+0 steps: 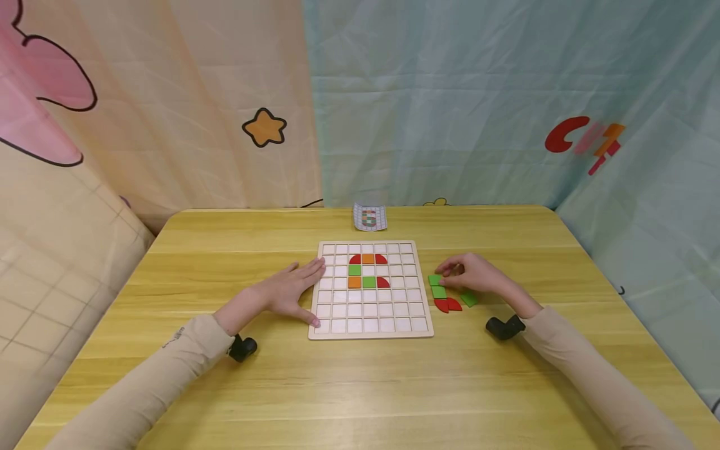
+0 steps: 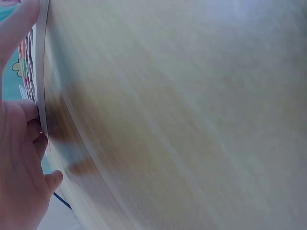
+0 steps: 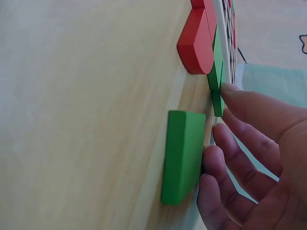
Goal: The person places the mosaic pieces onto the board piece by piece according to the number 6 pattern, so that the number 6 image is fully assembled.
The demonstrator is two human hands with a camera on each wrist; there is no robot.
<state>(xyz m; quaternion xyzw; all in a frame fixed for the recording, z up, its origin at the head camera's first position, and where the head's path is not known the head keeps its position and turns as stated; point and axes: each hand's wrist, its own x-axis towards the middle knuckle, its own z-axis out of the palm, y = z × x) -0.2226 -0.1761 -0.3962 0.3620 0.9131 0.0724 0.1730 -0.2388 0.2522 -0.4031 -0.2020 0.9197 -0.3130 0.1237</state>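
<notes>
A pale square grid board [image 1: 343,332] lies on the table. Set in its upper middle cells are red quarter-round tiles, orange squares such as the orange square tile [image 1: 354,282], and green squares. With fingers spread, my left hand [image 1: 284,292] rests along the board's left edge; its thumb [image 1: 308,317] touches the lower left. To the right of the board, my right hand [image 1: 472,272] pinches a green square tile [image 1: 435,280] between thumb and finger, at table level. Below that sit another green square [image 1: 439,292] and two red quarter-rounds [image 3: 195,43]. A separate green tile [image 3: 184,155] lies under the right hand.
A slightly curled paper card [image 1: 370,217] with a coloured grid pattern lies behind the board, near the table's back edge. Printed curtains [image 1: 450,125] hang close behind the wooden table [image 1: 360,394]. Black wrist cameras [image 1: 505,327] sit on both wrists.
</notes>
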